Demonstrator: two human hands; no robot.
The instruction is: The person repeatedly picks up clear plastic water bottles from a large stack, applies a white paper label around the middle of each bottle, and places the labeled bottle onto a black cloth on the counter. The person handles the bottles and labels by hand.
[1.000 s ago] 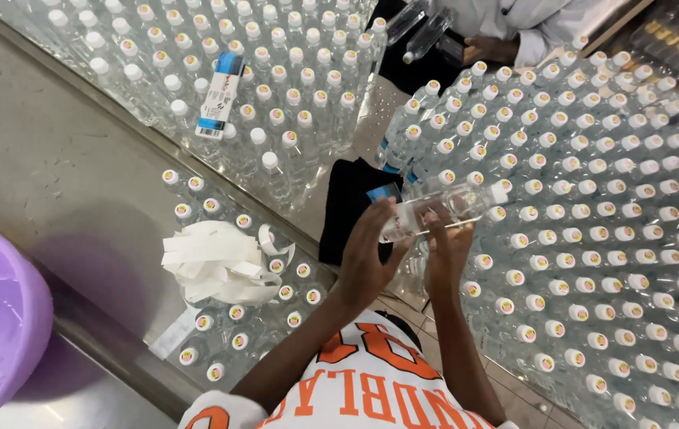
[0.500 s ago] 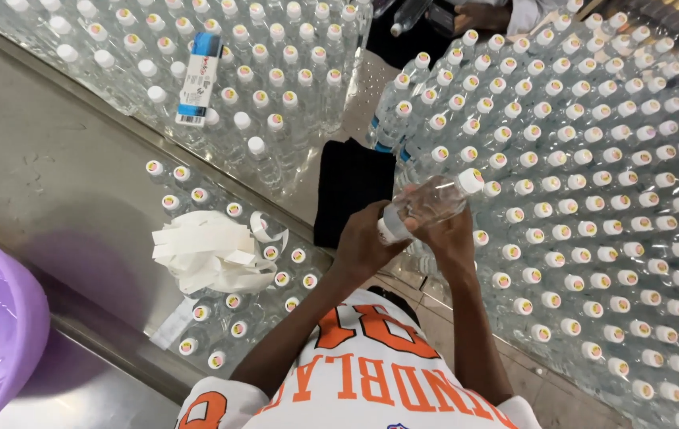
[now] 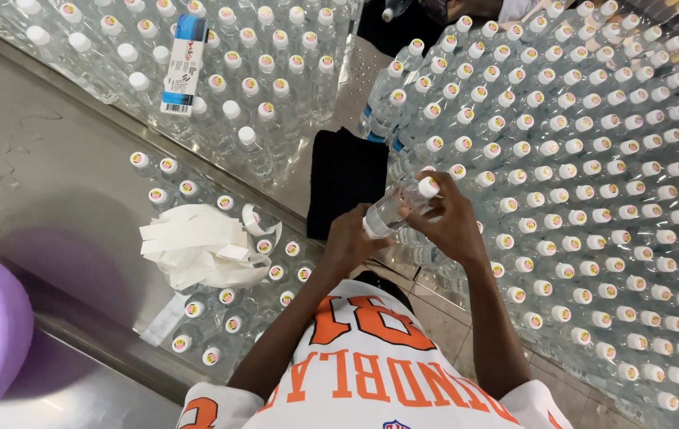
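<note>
Head view: clear bottle (image 3: 393, 208) held tilted just right of black cloth (image 3: 347, 191), left hand (image 3: 349, 240) gripping base, right hand (image 3: 450, 218) pinching neck. Label not visibly on; label strips (image 3: 196, 246) heaped left of cloth, capped bottles (image 3: 593, 159) massed right.

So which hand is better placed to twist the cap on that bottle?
Probably the right hand: its fingers curl around the bottle near the white cap. The left hand grips the lower end.
</note>
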